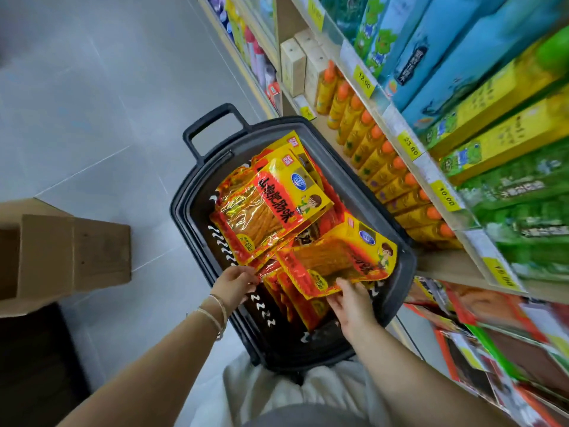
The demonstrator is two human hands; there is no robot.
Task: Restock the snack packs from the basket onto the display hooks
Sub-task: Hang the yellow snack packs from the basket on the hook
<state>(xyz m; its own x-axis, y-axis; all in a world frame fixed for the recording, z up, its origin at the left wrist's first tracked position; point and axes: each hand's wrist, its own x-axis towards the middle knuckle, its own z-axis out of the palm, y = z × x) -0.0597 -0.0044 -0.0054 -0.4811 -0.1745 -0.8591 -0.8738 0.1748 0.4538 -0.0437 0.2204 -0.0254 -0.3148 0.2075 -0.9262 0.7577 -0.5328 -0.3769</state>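
A dark grey plastic basket [197, 192] stands on the floor beside the shelving on the right, heaped with yellow-and-red foil snack packs [295, 167]. The left hand [235, 283] pinches the near corner of the top pack [271, 208]. The right hand [354, 303] grips the near edge of the right-side pack [335, 257]. A brown cardboard box [61, 257] sits on the left.

Grey tiled floor [92, 118]
A dark basket [181, 217] with snack packs [277, 204] stands on it; a cardboard box [77, 257] is nearby.
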